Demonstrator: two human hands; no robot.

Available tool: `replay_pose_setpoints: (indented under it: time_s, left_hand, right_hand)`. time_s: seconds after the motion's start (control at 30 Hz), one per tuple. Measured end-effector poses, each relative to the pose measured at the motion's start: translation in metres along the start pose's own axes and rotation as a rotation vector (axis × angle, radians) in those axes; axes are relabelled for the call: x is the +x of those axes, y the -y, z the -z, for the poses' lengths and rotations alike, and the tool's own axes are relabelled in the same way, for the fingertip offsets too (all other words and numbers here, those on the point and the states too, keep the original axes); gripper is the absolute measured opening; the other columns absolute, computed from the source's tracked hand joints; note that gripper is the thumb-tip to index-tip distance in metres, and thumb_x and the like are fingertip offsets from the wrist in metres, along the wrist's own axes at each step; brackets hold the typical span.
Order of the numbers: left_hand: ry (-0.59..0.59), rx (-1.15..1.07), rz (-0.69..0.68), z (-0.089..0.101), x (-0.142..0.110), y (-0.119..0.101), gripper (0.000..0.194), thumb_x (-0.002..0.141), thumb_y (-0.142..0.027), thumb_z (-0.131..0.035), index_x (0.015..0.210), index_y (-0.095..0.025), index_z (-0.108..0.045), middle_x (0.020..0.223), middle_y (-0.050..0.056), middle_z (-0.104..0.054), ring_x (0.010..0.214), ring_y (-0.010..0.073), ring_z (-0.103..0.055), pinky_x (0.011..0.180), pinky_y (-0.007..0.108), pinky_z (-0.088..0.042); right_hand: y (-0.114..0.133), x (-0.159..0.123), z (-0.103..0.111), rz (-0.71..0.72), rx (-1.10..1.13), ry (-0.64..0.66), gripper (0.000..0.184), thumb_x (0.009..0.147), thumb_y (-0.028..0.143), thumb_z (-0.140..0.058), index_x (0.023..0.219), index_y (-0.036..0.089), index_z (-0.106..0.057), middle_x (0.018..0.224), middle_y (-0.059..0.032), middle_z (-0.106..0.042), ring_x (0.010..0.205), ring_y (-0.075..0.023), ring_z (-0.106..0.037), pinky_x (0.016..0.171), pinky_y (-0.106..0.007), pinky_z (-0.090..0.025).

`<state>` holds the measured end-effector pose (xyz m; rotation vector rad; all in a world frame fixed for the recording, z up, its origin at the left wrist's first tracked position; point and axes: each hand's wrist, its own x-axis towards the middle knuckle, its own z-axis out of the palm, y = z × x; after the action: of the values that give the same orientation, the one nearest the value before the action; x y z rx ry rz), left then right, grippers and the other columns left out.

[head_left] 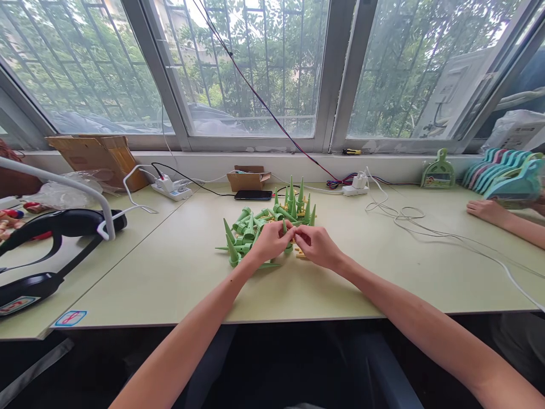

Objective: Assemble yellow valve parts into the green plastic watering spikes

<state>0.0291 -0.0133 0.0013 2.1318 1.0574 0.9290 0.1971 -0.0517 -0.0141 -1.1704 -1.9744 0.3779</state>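
My left hand (272,238) is closed in a pinch on a green plastic spike (284,227), whose pointed tip shows above the fingers. Fingertip to fingertip with it, my right hand (318,245) is also closed, pinching something small that the fingers mostly hide. Left of and behind my hands lies a loose heap of green plastic spikes (232,250), many tipped on their sides. Several more spikes (301,196) stand upright behind my hands, with yellow pieces at their bases. A few yellow plastic pieces (300,254) lie just below my right hand.
Behind the heap are a black phone (253,195) and a small open cardboard box (248,179). Power strips (172,190) and loose white cable (409,215) lie along the table. A black headset (59,227) sits left. At right, another person's hand (487,211) rests near teal dustpans (506,173).
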Motion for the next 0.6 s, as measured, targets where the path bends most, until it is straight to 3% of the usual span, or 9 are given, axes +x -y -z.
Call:
replay_pose_setpoints:
  time_s: [0.6]
  left_hand:
    - [-0.002, -0.018, -0.019, -0.0013, -0.0012, 0.0007, 0.031, 0.088, -0.042, -0.052, 0.081, -0.015, -0.064, 0.061, -0.001, -0.055, 0.054, 0.0098, -0.041, 0.052, 0.023, -0.032]
  right_hand:
    - [-0.0012, 0.0005, -0.0002, -0.007, 0.011, -0.007, 0.024, 0.092, 0.029, -0.045, 0.075, 0.017, -0.057, 0.061, 0.002, -0.05, 0.055, -0.0101, -0.038, 0.054, -0.022, -0.029]
